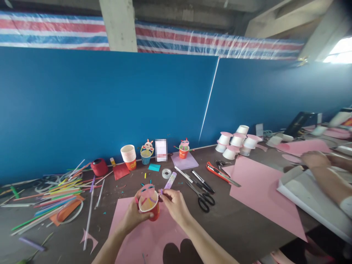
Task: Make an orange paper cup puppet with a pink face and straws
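Both hands grip: left hand (134, 217) wraps the red cup (150, 207); right hand (176, 207) pinches its rim.

Loose coloured straws (52, 200) piled far left; stack of paper cups (128, 153) by the blue wall (110, 110); tape roll (166, 173), black scissors (202, 198), orange box cutter (217, 172) mid-table; white pink-topped cups (236, 143) clustered right; co-worker's hand (315, 159) at far right

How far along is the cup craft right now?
Done, it seems: two decorated cups stand finished by the blue wall. In hand: the left hand grips a red paper cup with a pink cutout face fixed to its rim, while the right hand pinches a small purple piece at its side. Left: plain stacked cups, loose straws.
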`<control>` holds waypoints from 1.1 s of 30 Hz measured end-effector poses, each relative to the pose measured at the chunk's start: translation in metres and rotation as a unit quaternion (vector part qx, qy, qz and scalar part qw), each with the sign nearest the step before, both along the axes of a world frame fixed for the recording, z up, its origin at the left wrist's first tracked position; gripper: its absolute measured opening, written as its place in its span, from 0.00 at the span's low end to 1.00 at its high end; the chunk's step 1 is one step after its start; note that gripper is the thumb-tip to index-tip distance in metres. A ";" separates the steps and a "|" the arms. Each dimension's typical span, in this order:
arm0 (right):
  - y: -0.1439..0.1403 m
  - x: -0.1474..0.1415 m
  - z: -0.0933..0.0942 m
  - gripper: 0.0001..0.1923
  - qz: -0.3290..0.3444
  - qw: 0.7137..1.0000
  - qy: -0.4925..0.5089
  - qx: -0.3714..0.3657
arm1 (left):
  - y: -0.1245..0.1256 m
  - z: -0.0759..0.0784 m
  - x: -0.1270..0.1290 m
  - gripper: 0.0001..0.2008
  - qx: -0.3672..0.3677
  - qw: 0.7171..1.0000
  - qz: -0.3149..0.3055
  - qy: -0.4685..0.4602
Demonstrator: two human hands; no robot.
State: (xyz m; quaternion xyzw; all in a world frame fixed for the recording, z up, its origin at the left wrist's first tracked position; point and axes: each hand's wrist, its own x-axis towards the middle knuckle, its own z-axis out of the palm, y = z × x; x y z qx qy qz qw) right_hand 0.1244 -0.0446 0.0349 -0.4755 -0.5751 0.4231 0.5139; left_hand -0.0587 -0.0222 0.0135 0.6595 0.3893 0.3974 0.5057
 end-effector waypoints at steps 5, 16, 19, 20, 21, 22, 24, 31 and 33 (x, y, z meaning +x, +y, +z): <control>-0.001 0.002 0.005 0.11 -0.015 0.997 -0.069 0.024 | 0.003 0.006 0.000 0.22 -0.012 0.998 0.014 0.061; 0.008 -0.003 0.007 0.15 0.017 0.999 0.027 -0.014 | 0.009 0.013 0.008 0.30 -0.044 0.992 -0.048 -0.110; 0.012 -0.004 0.009 0.16 0.030 0.996 0.067 -0.040 | 0.006 0.016 0.014 0.29 -0.087 0.978 -0.061 -0.179; 0.013 -0.004 0.010 0.16 0.028 0.996 0.074 -0.041 | 0.006 0.017 0.016 0.28 -0.095 0.974 -0.063 -0.195; 0.014 -0.004 0.011 0.16 0.026 0.996 0.080 -0.041 | 0.005 0.018 0.018 0.27 -0.101 0.970 -0.064 -0.212; 0.014 -0.004 0.011 0.16 0.025 0.995 0.085 -0.040 | 0.004 0.018 0.019 0.27 -0.107 0.966 -0.064 -0.227; 0.015 -0.004 0.011 0.16 0.024 0.995 0.093 -0.039 | 0.003 0.017 0.022 0.27 -0.119 0.959 -0.062 -0.248; 0.012 -0.003 0.008 0.19 0.025 0.997 0.045 -0.050 | 0.003 0.014 0.025 0.26 -0.132 0.960 -0.019 -0.247; 0.009 -0.006 0.008 0.22 0.041 0.998 0.017 -0.033 | 0.003 0.015 0.026 0.28 -0.137 0.958 -0.003 -0.251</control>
